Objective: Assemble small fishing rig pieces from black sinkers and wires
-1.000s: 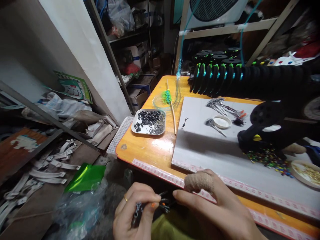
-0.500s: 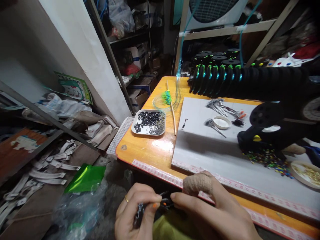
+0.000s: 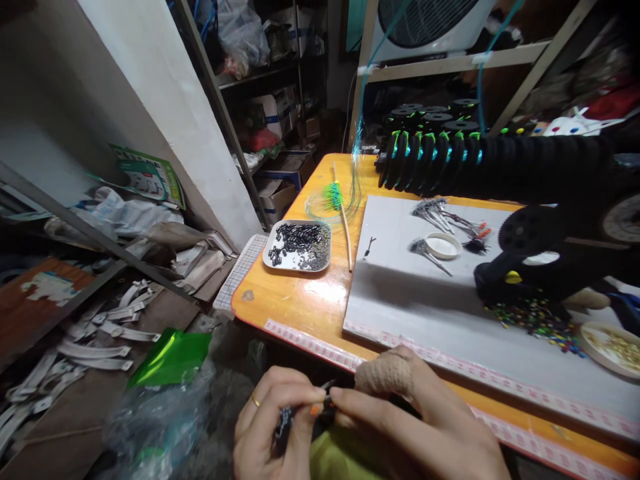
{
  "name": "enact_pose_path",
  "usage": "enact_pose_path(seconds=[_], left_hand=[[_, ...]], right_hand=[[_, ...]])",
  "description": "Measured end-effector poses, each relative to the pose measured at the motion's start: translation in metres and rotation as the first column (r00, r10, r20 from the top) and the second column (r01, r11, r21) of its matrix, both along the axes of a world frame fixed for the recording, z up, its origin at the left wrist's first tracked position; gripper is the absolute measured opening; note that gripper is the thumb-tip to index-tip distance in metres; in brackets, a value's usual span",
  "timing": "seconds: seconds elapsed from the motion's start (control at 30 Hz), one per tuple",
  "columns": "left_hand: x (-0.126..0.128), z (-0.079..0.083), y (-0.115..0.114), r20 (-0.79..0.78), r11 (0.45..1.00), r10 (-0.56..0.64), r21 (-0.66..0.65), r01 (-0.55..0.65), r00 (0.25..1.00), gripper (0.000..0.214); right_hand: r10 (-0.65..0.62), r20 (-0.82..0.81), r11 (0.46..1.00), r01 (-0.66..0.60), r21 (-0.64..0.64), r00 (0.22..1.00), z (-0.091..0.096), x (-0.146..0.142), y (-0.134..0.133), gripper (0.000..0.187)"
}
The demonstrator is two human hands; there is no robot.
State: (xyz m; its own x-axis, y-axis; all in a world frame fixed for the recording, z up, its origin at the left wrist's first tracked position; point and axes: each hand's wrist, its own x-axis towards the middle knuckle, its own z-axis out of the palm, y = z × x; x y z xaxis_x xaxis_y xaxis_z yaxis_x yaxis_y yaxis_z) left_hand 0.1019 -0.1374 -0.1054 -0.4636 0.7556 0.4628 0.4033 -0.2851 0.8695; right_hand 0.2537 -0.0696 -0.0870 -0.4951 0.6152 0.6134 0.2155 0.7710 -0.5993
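Observation:
My left hand, with a ring on one finger, is closed in a pinch on a small dark piece with an orange bit at the thumb. Grey beaded or chain-like strands hang inside its curled fingers. My right hand, one finger wrapped in beige tape, meets the left fingertips. Its thumb and forefinger are pressed together at the same dark piece; what exactly they grip is too small to name. Both hands are held in front of the table's near edge, above olive-green cloth.
On the orange table stand a white tray of black tubes and metal bits, a stick with green-tipped lines, and a grey board. The board carries wire bundles, coloured beads and a black spooled machine.
My right hand has moved slightly left, so its fingertips now touch or nearly touch the left ones. The left hand has shifted a little right, keeping its pinch.

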Motion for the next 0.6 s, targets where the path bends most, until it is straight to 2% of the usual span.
enact_pose_path(seconds=[0.17, 0.27, 0.37, 0.47, 0.53, 0.6], left_hand=[[0.011, 0.002, 0.003, 0.110, 1.000, 0.006, 0.010, -0.007, 0.994, 0.012], [0.011, 0.003, 0.006, 0.144, 0.998, 0.050, 0.024, -0.054, 0.988, 0.013], [-0.003, 0.004, 0.008, 0.045, 0.980, 0.161, 0.106, -0.165, 0.986, 0.013], [-0.032, 0.007, 0.013, -0.037, 0.944, 0.292, 0.172, -0.281, 0.956, 0.013], [-0.054, 0.010, 0.022, -0.199, 0.962, 0.268, 0.106, -0.251, 0.943, 0.012], [-0.072, 0.011, 0.034, -0.437, 0.985, 0.158, 0.011, -0.170, 0.886, 0.010]], right_hand=[[-0.007, 0.013, 0.999, 0.006, 0.042, 1.000, 0.004, -0.009, 0.000, 0.018], [-0.027, -0.025, 0.998, 0.029, 0.063, 0.999, 0.003, -0.014, 0.000, 0.016], [-0.059, -0.043, 0.993, 0.063, 0.097, 0.997, 0.004, -0.012, 0.002, 0.019], [-0.083, -0.009, 0.991, 0.084, 0.105, 0.996, 0.009, -0.005, 0.006, 0.027], [-0.041, 0.002, 0.996, 0.041, 0.081, 0.999, 0.014, -0.002, 0.010, 0.029], [0.004, -0.033, 1.000, -0.003, 0.021, 0.999, 0.019, -0.003, 0.014, 0.024]])
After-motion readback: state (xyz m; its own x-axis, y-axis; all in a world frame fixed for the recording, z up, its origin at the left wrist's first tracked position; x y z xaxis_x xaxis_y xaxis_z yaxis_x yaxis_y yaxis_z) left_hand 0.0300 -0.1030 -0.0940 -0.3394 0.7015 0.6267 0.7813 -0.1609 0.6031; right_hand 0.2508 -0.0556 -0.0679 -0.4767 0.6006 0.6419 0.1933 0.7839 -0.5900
